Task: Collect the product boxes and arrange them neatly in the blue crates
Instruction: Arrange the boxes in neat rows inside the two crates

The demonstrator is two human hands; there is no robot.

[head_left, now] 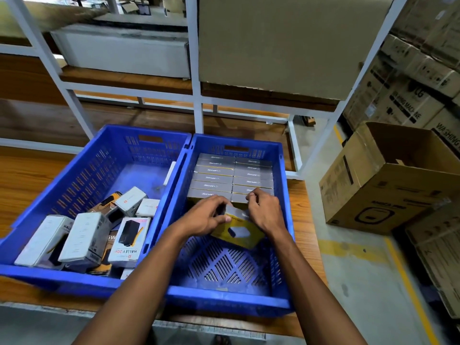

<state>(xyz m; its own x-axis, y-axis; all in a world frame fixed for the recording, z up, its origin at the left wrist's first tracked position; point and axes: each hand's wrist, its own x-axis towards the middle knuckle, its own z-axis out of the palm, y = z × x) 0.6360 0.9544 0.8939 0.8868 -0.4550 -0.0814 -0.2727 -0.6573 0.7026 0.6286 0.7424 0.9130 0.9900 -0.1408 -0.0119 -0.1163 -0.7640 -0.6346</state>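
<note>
Two blue crates stand side by side on a wooden table. In the right crate (286,195), grey product boxes (231,175) stand in two neat rows against the far wall. My left hand (204,217) and my right hand (266,210) both grip a yellow and grey product box (239,232), tilted just in front of those rows. The near half of this crate's perforated floor is bare. The left crate (74,175) holds several white and orange boxes (84,237) lying loose at its near end.
A white metal rack (196,70) with wooden shelves rises behind the crates. An open cardboard carton (388,185) sits on the floor to the right, with stacked cartons (418,83) behind it. Yellow floor lines (408,282) run along the table's right side.
</note>
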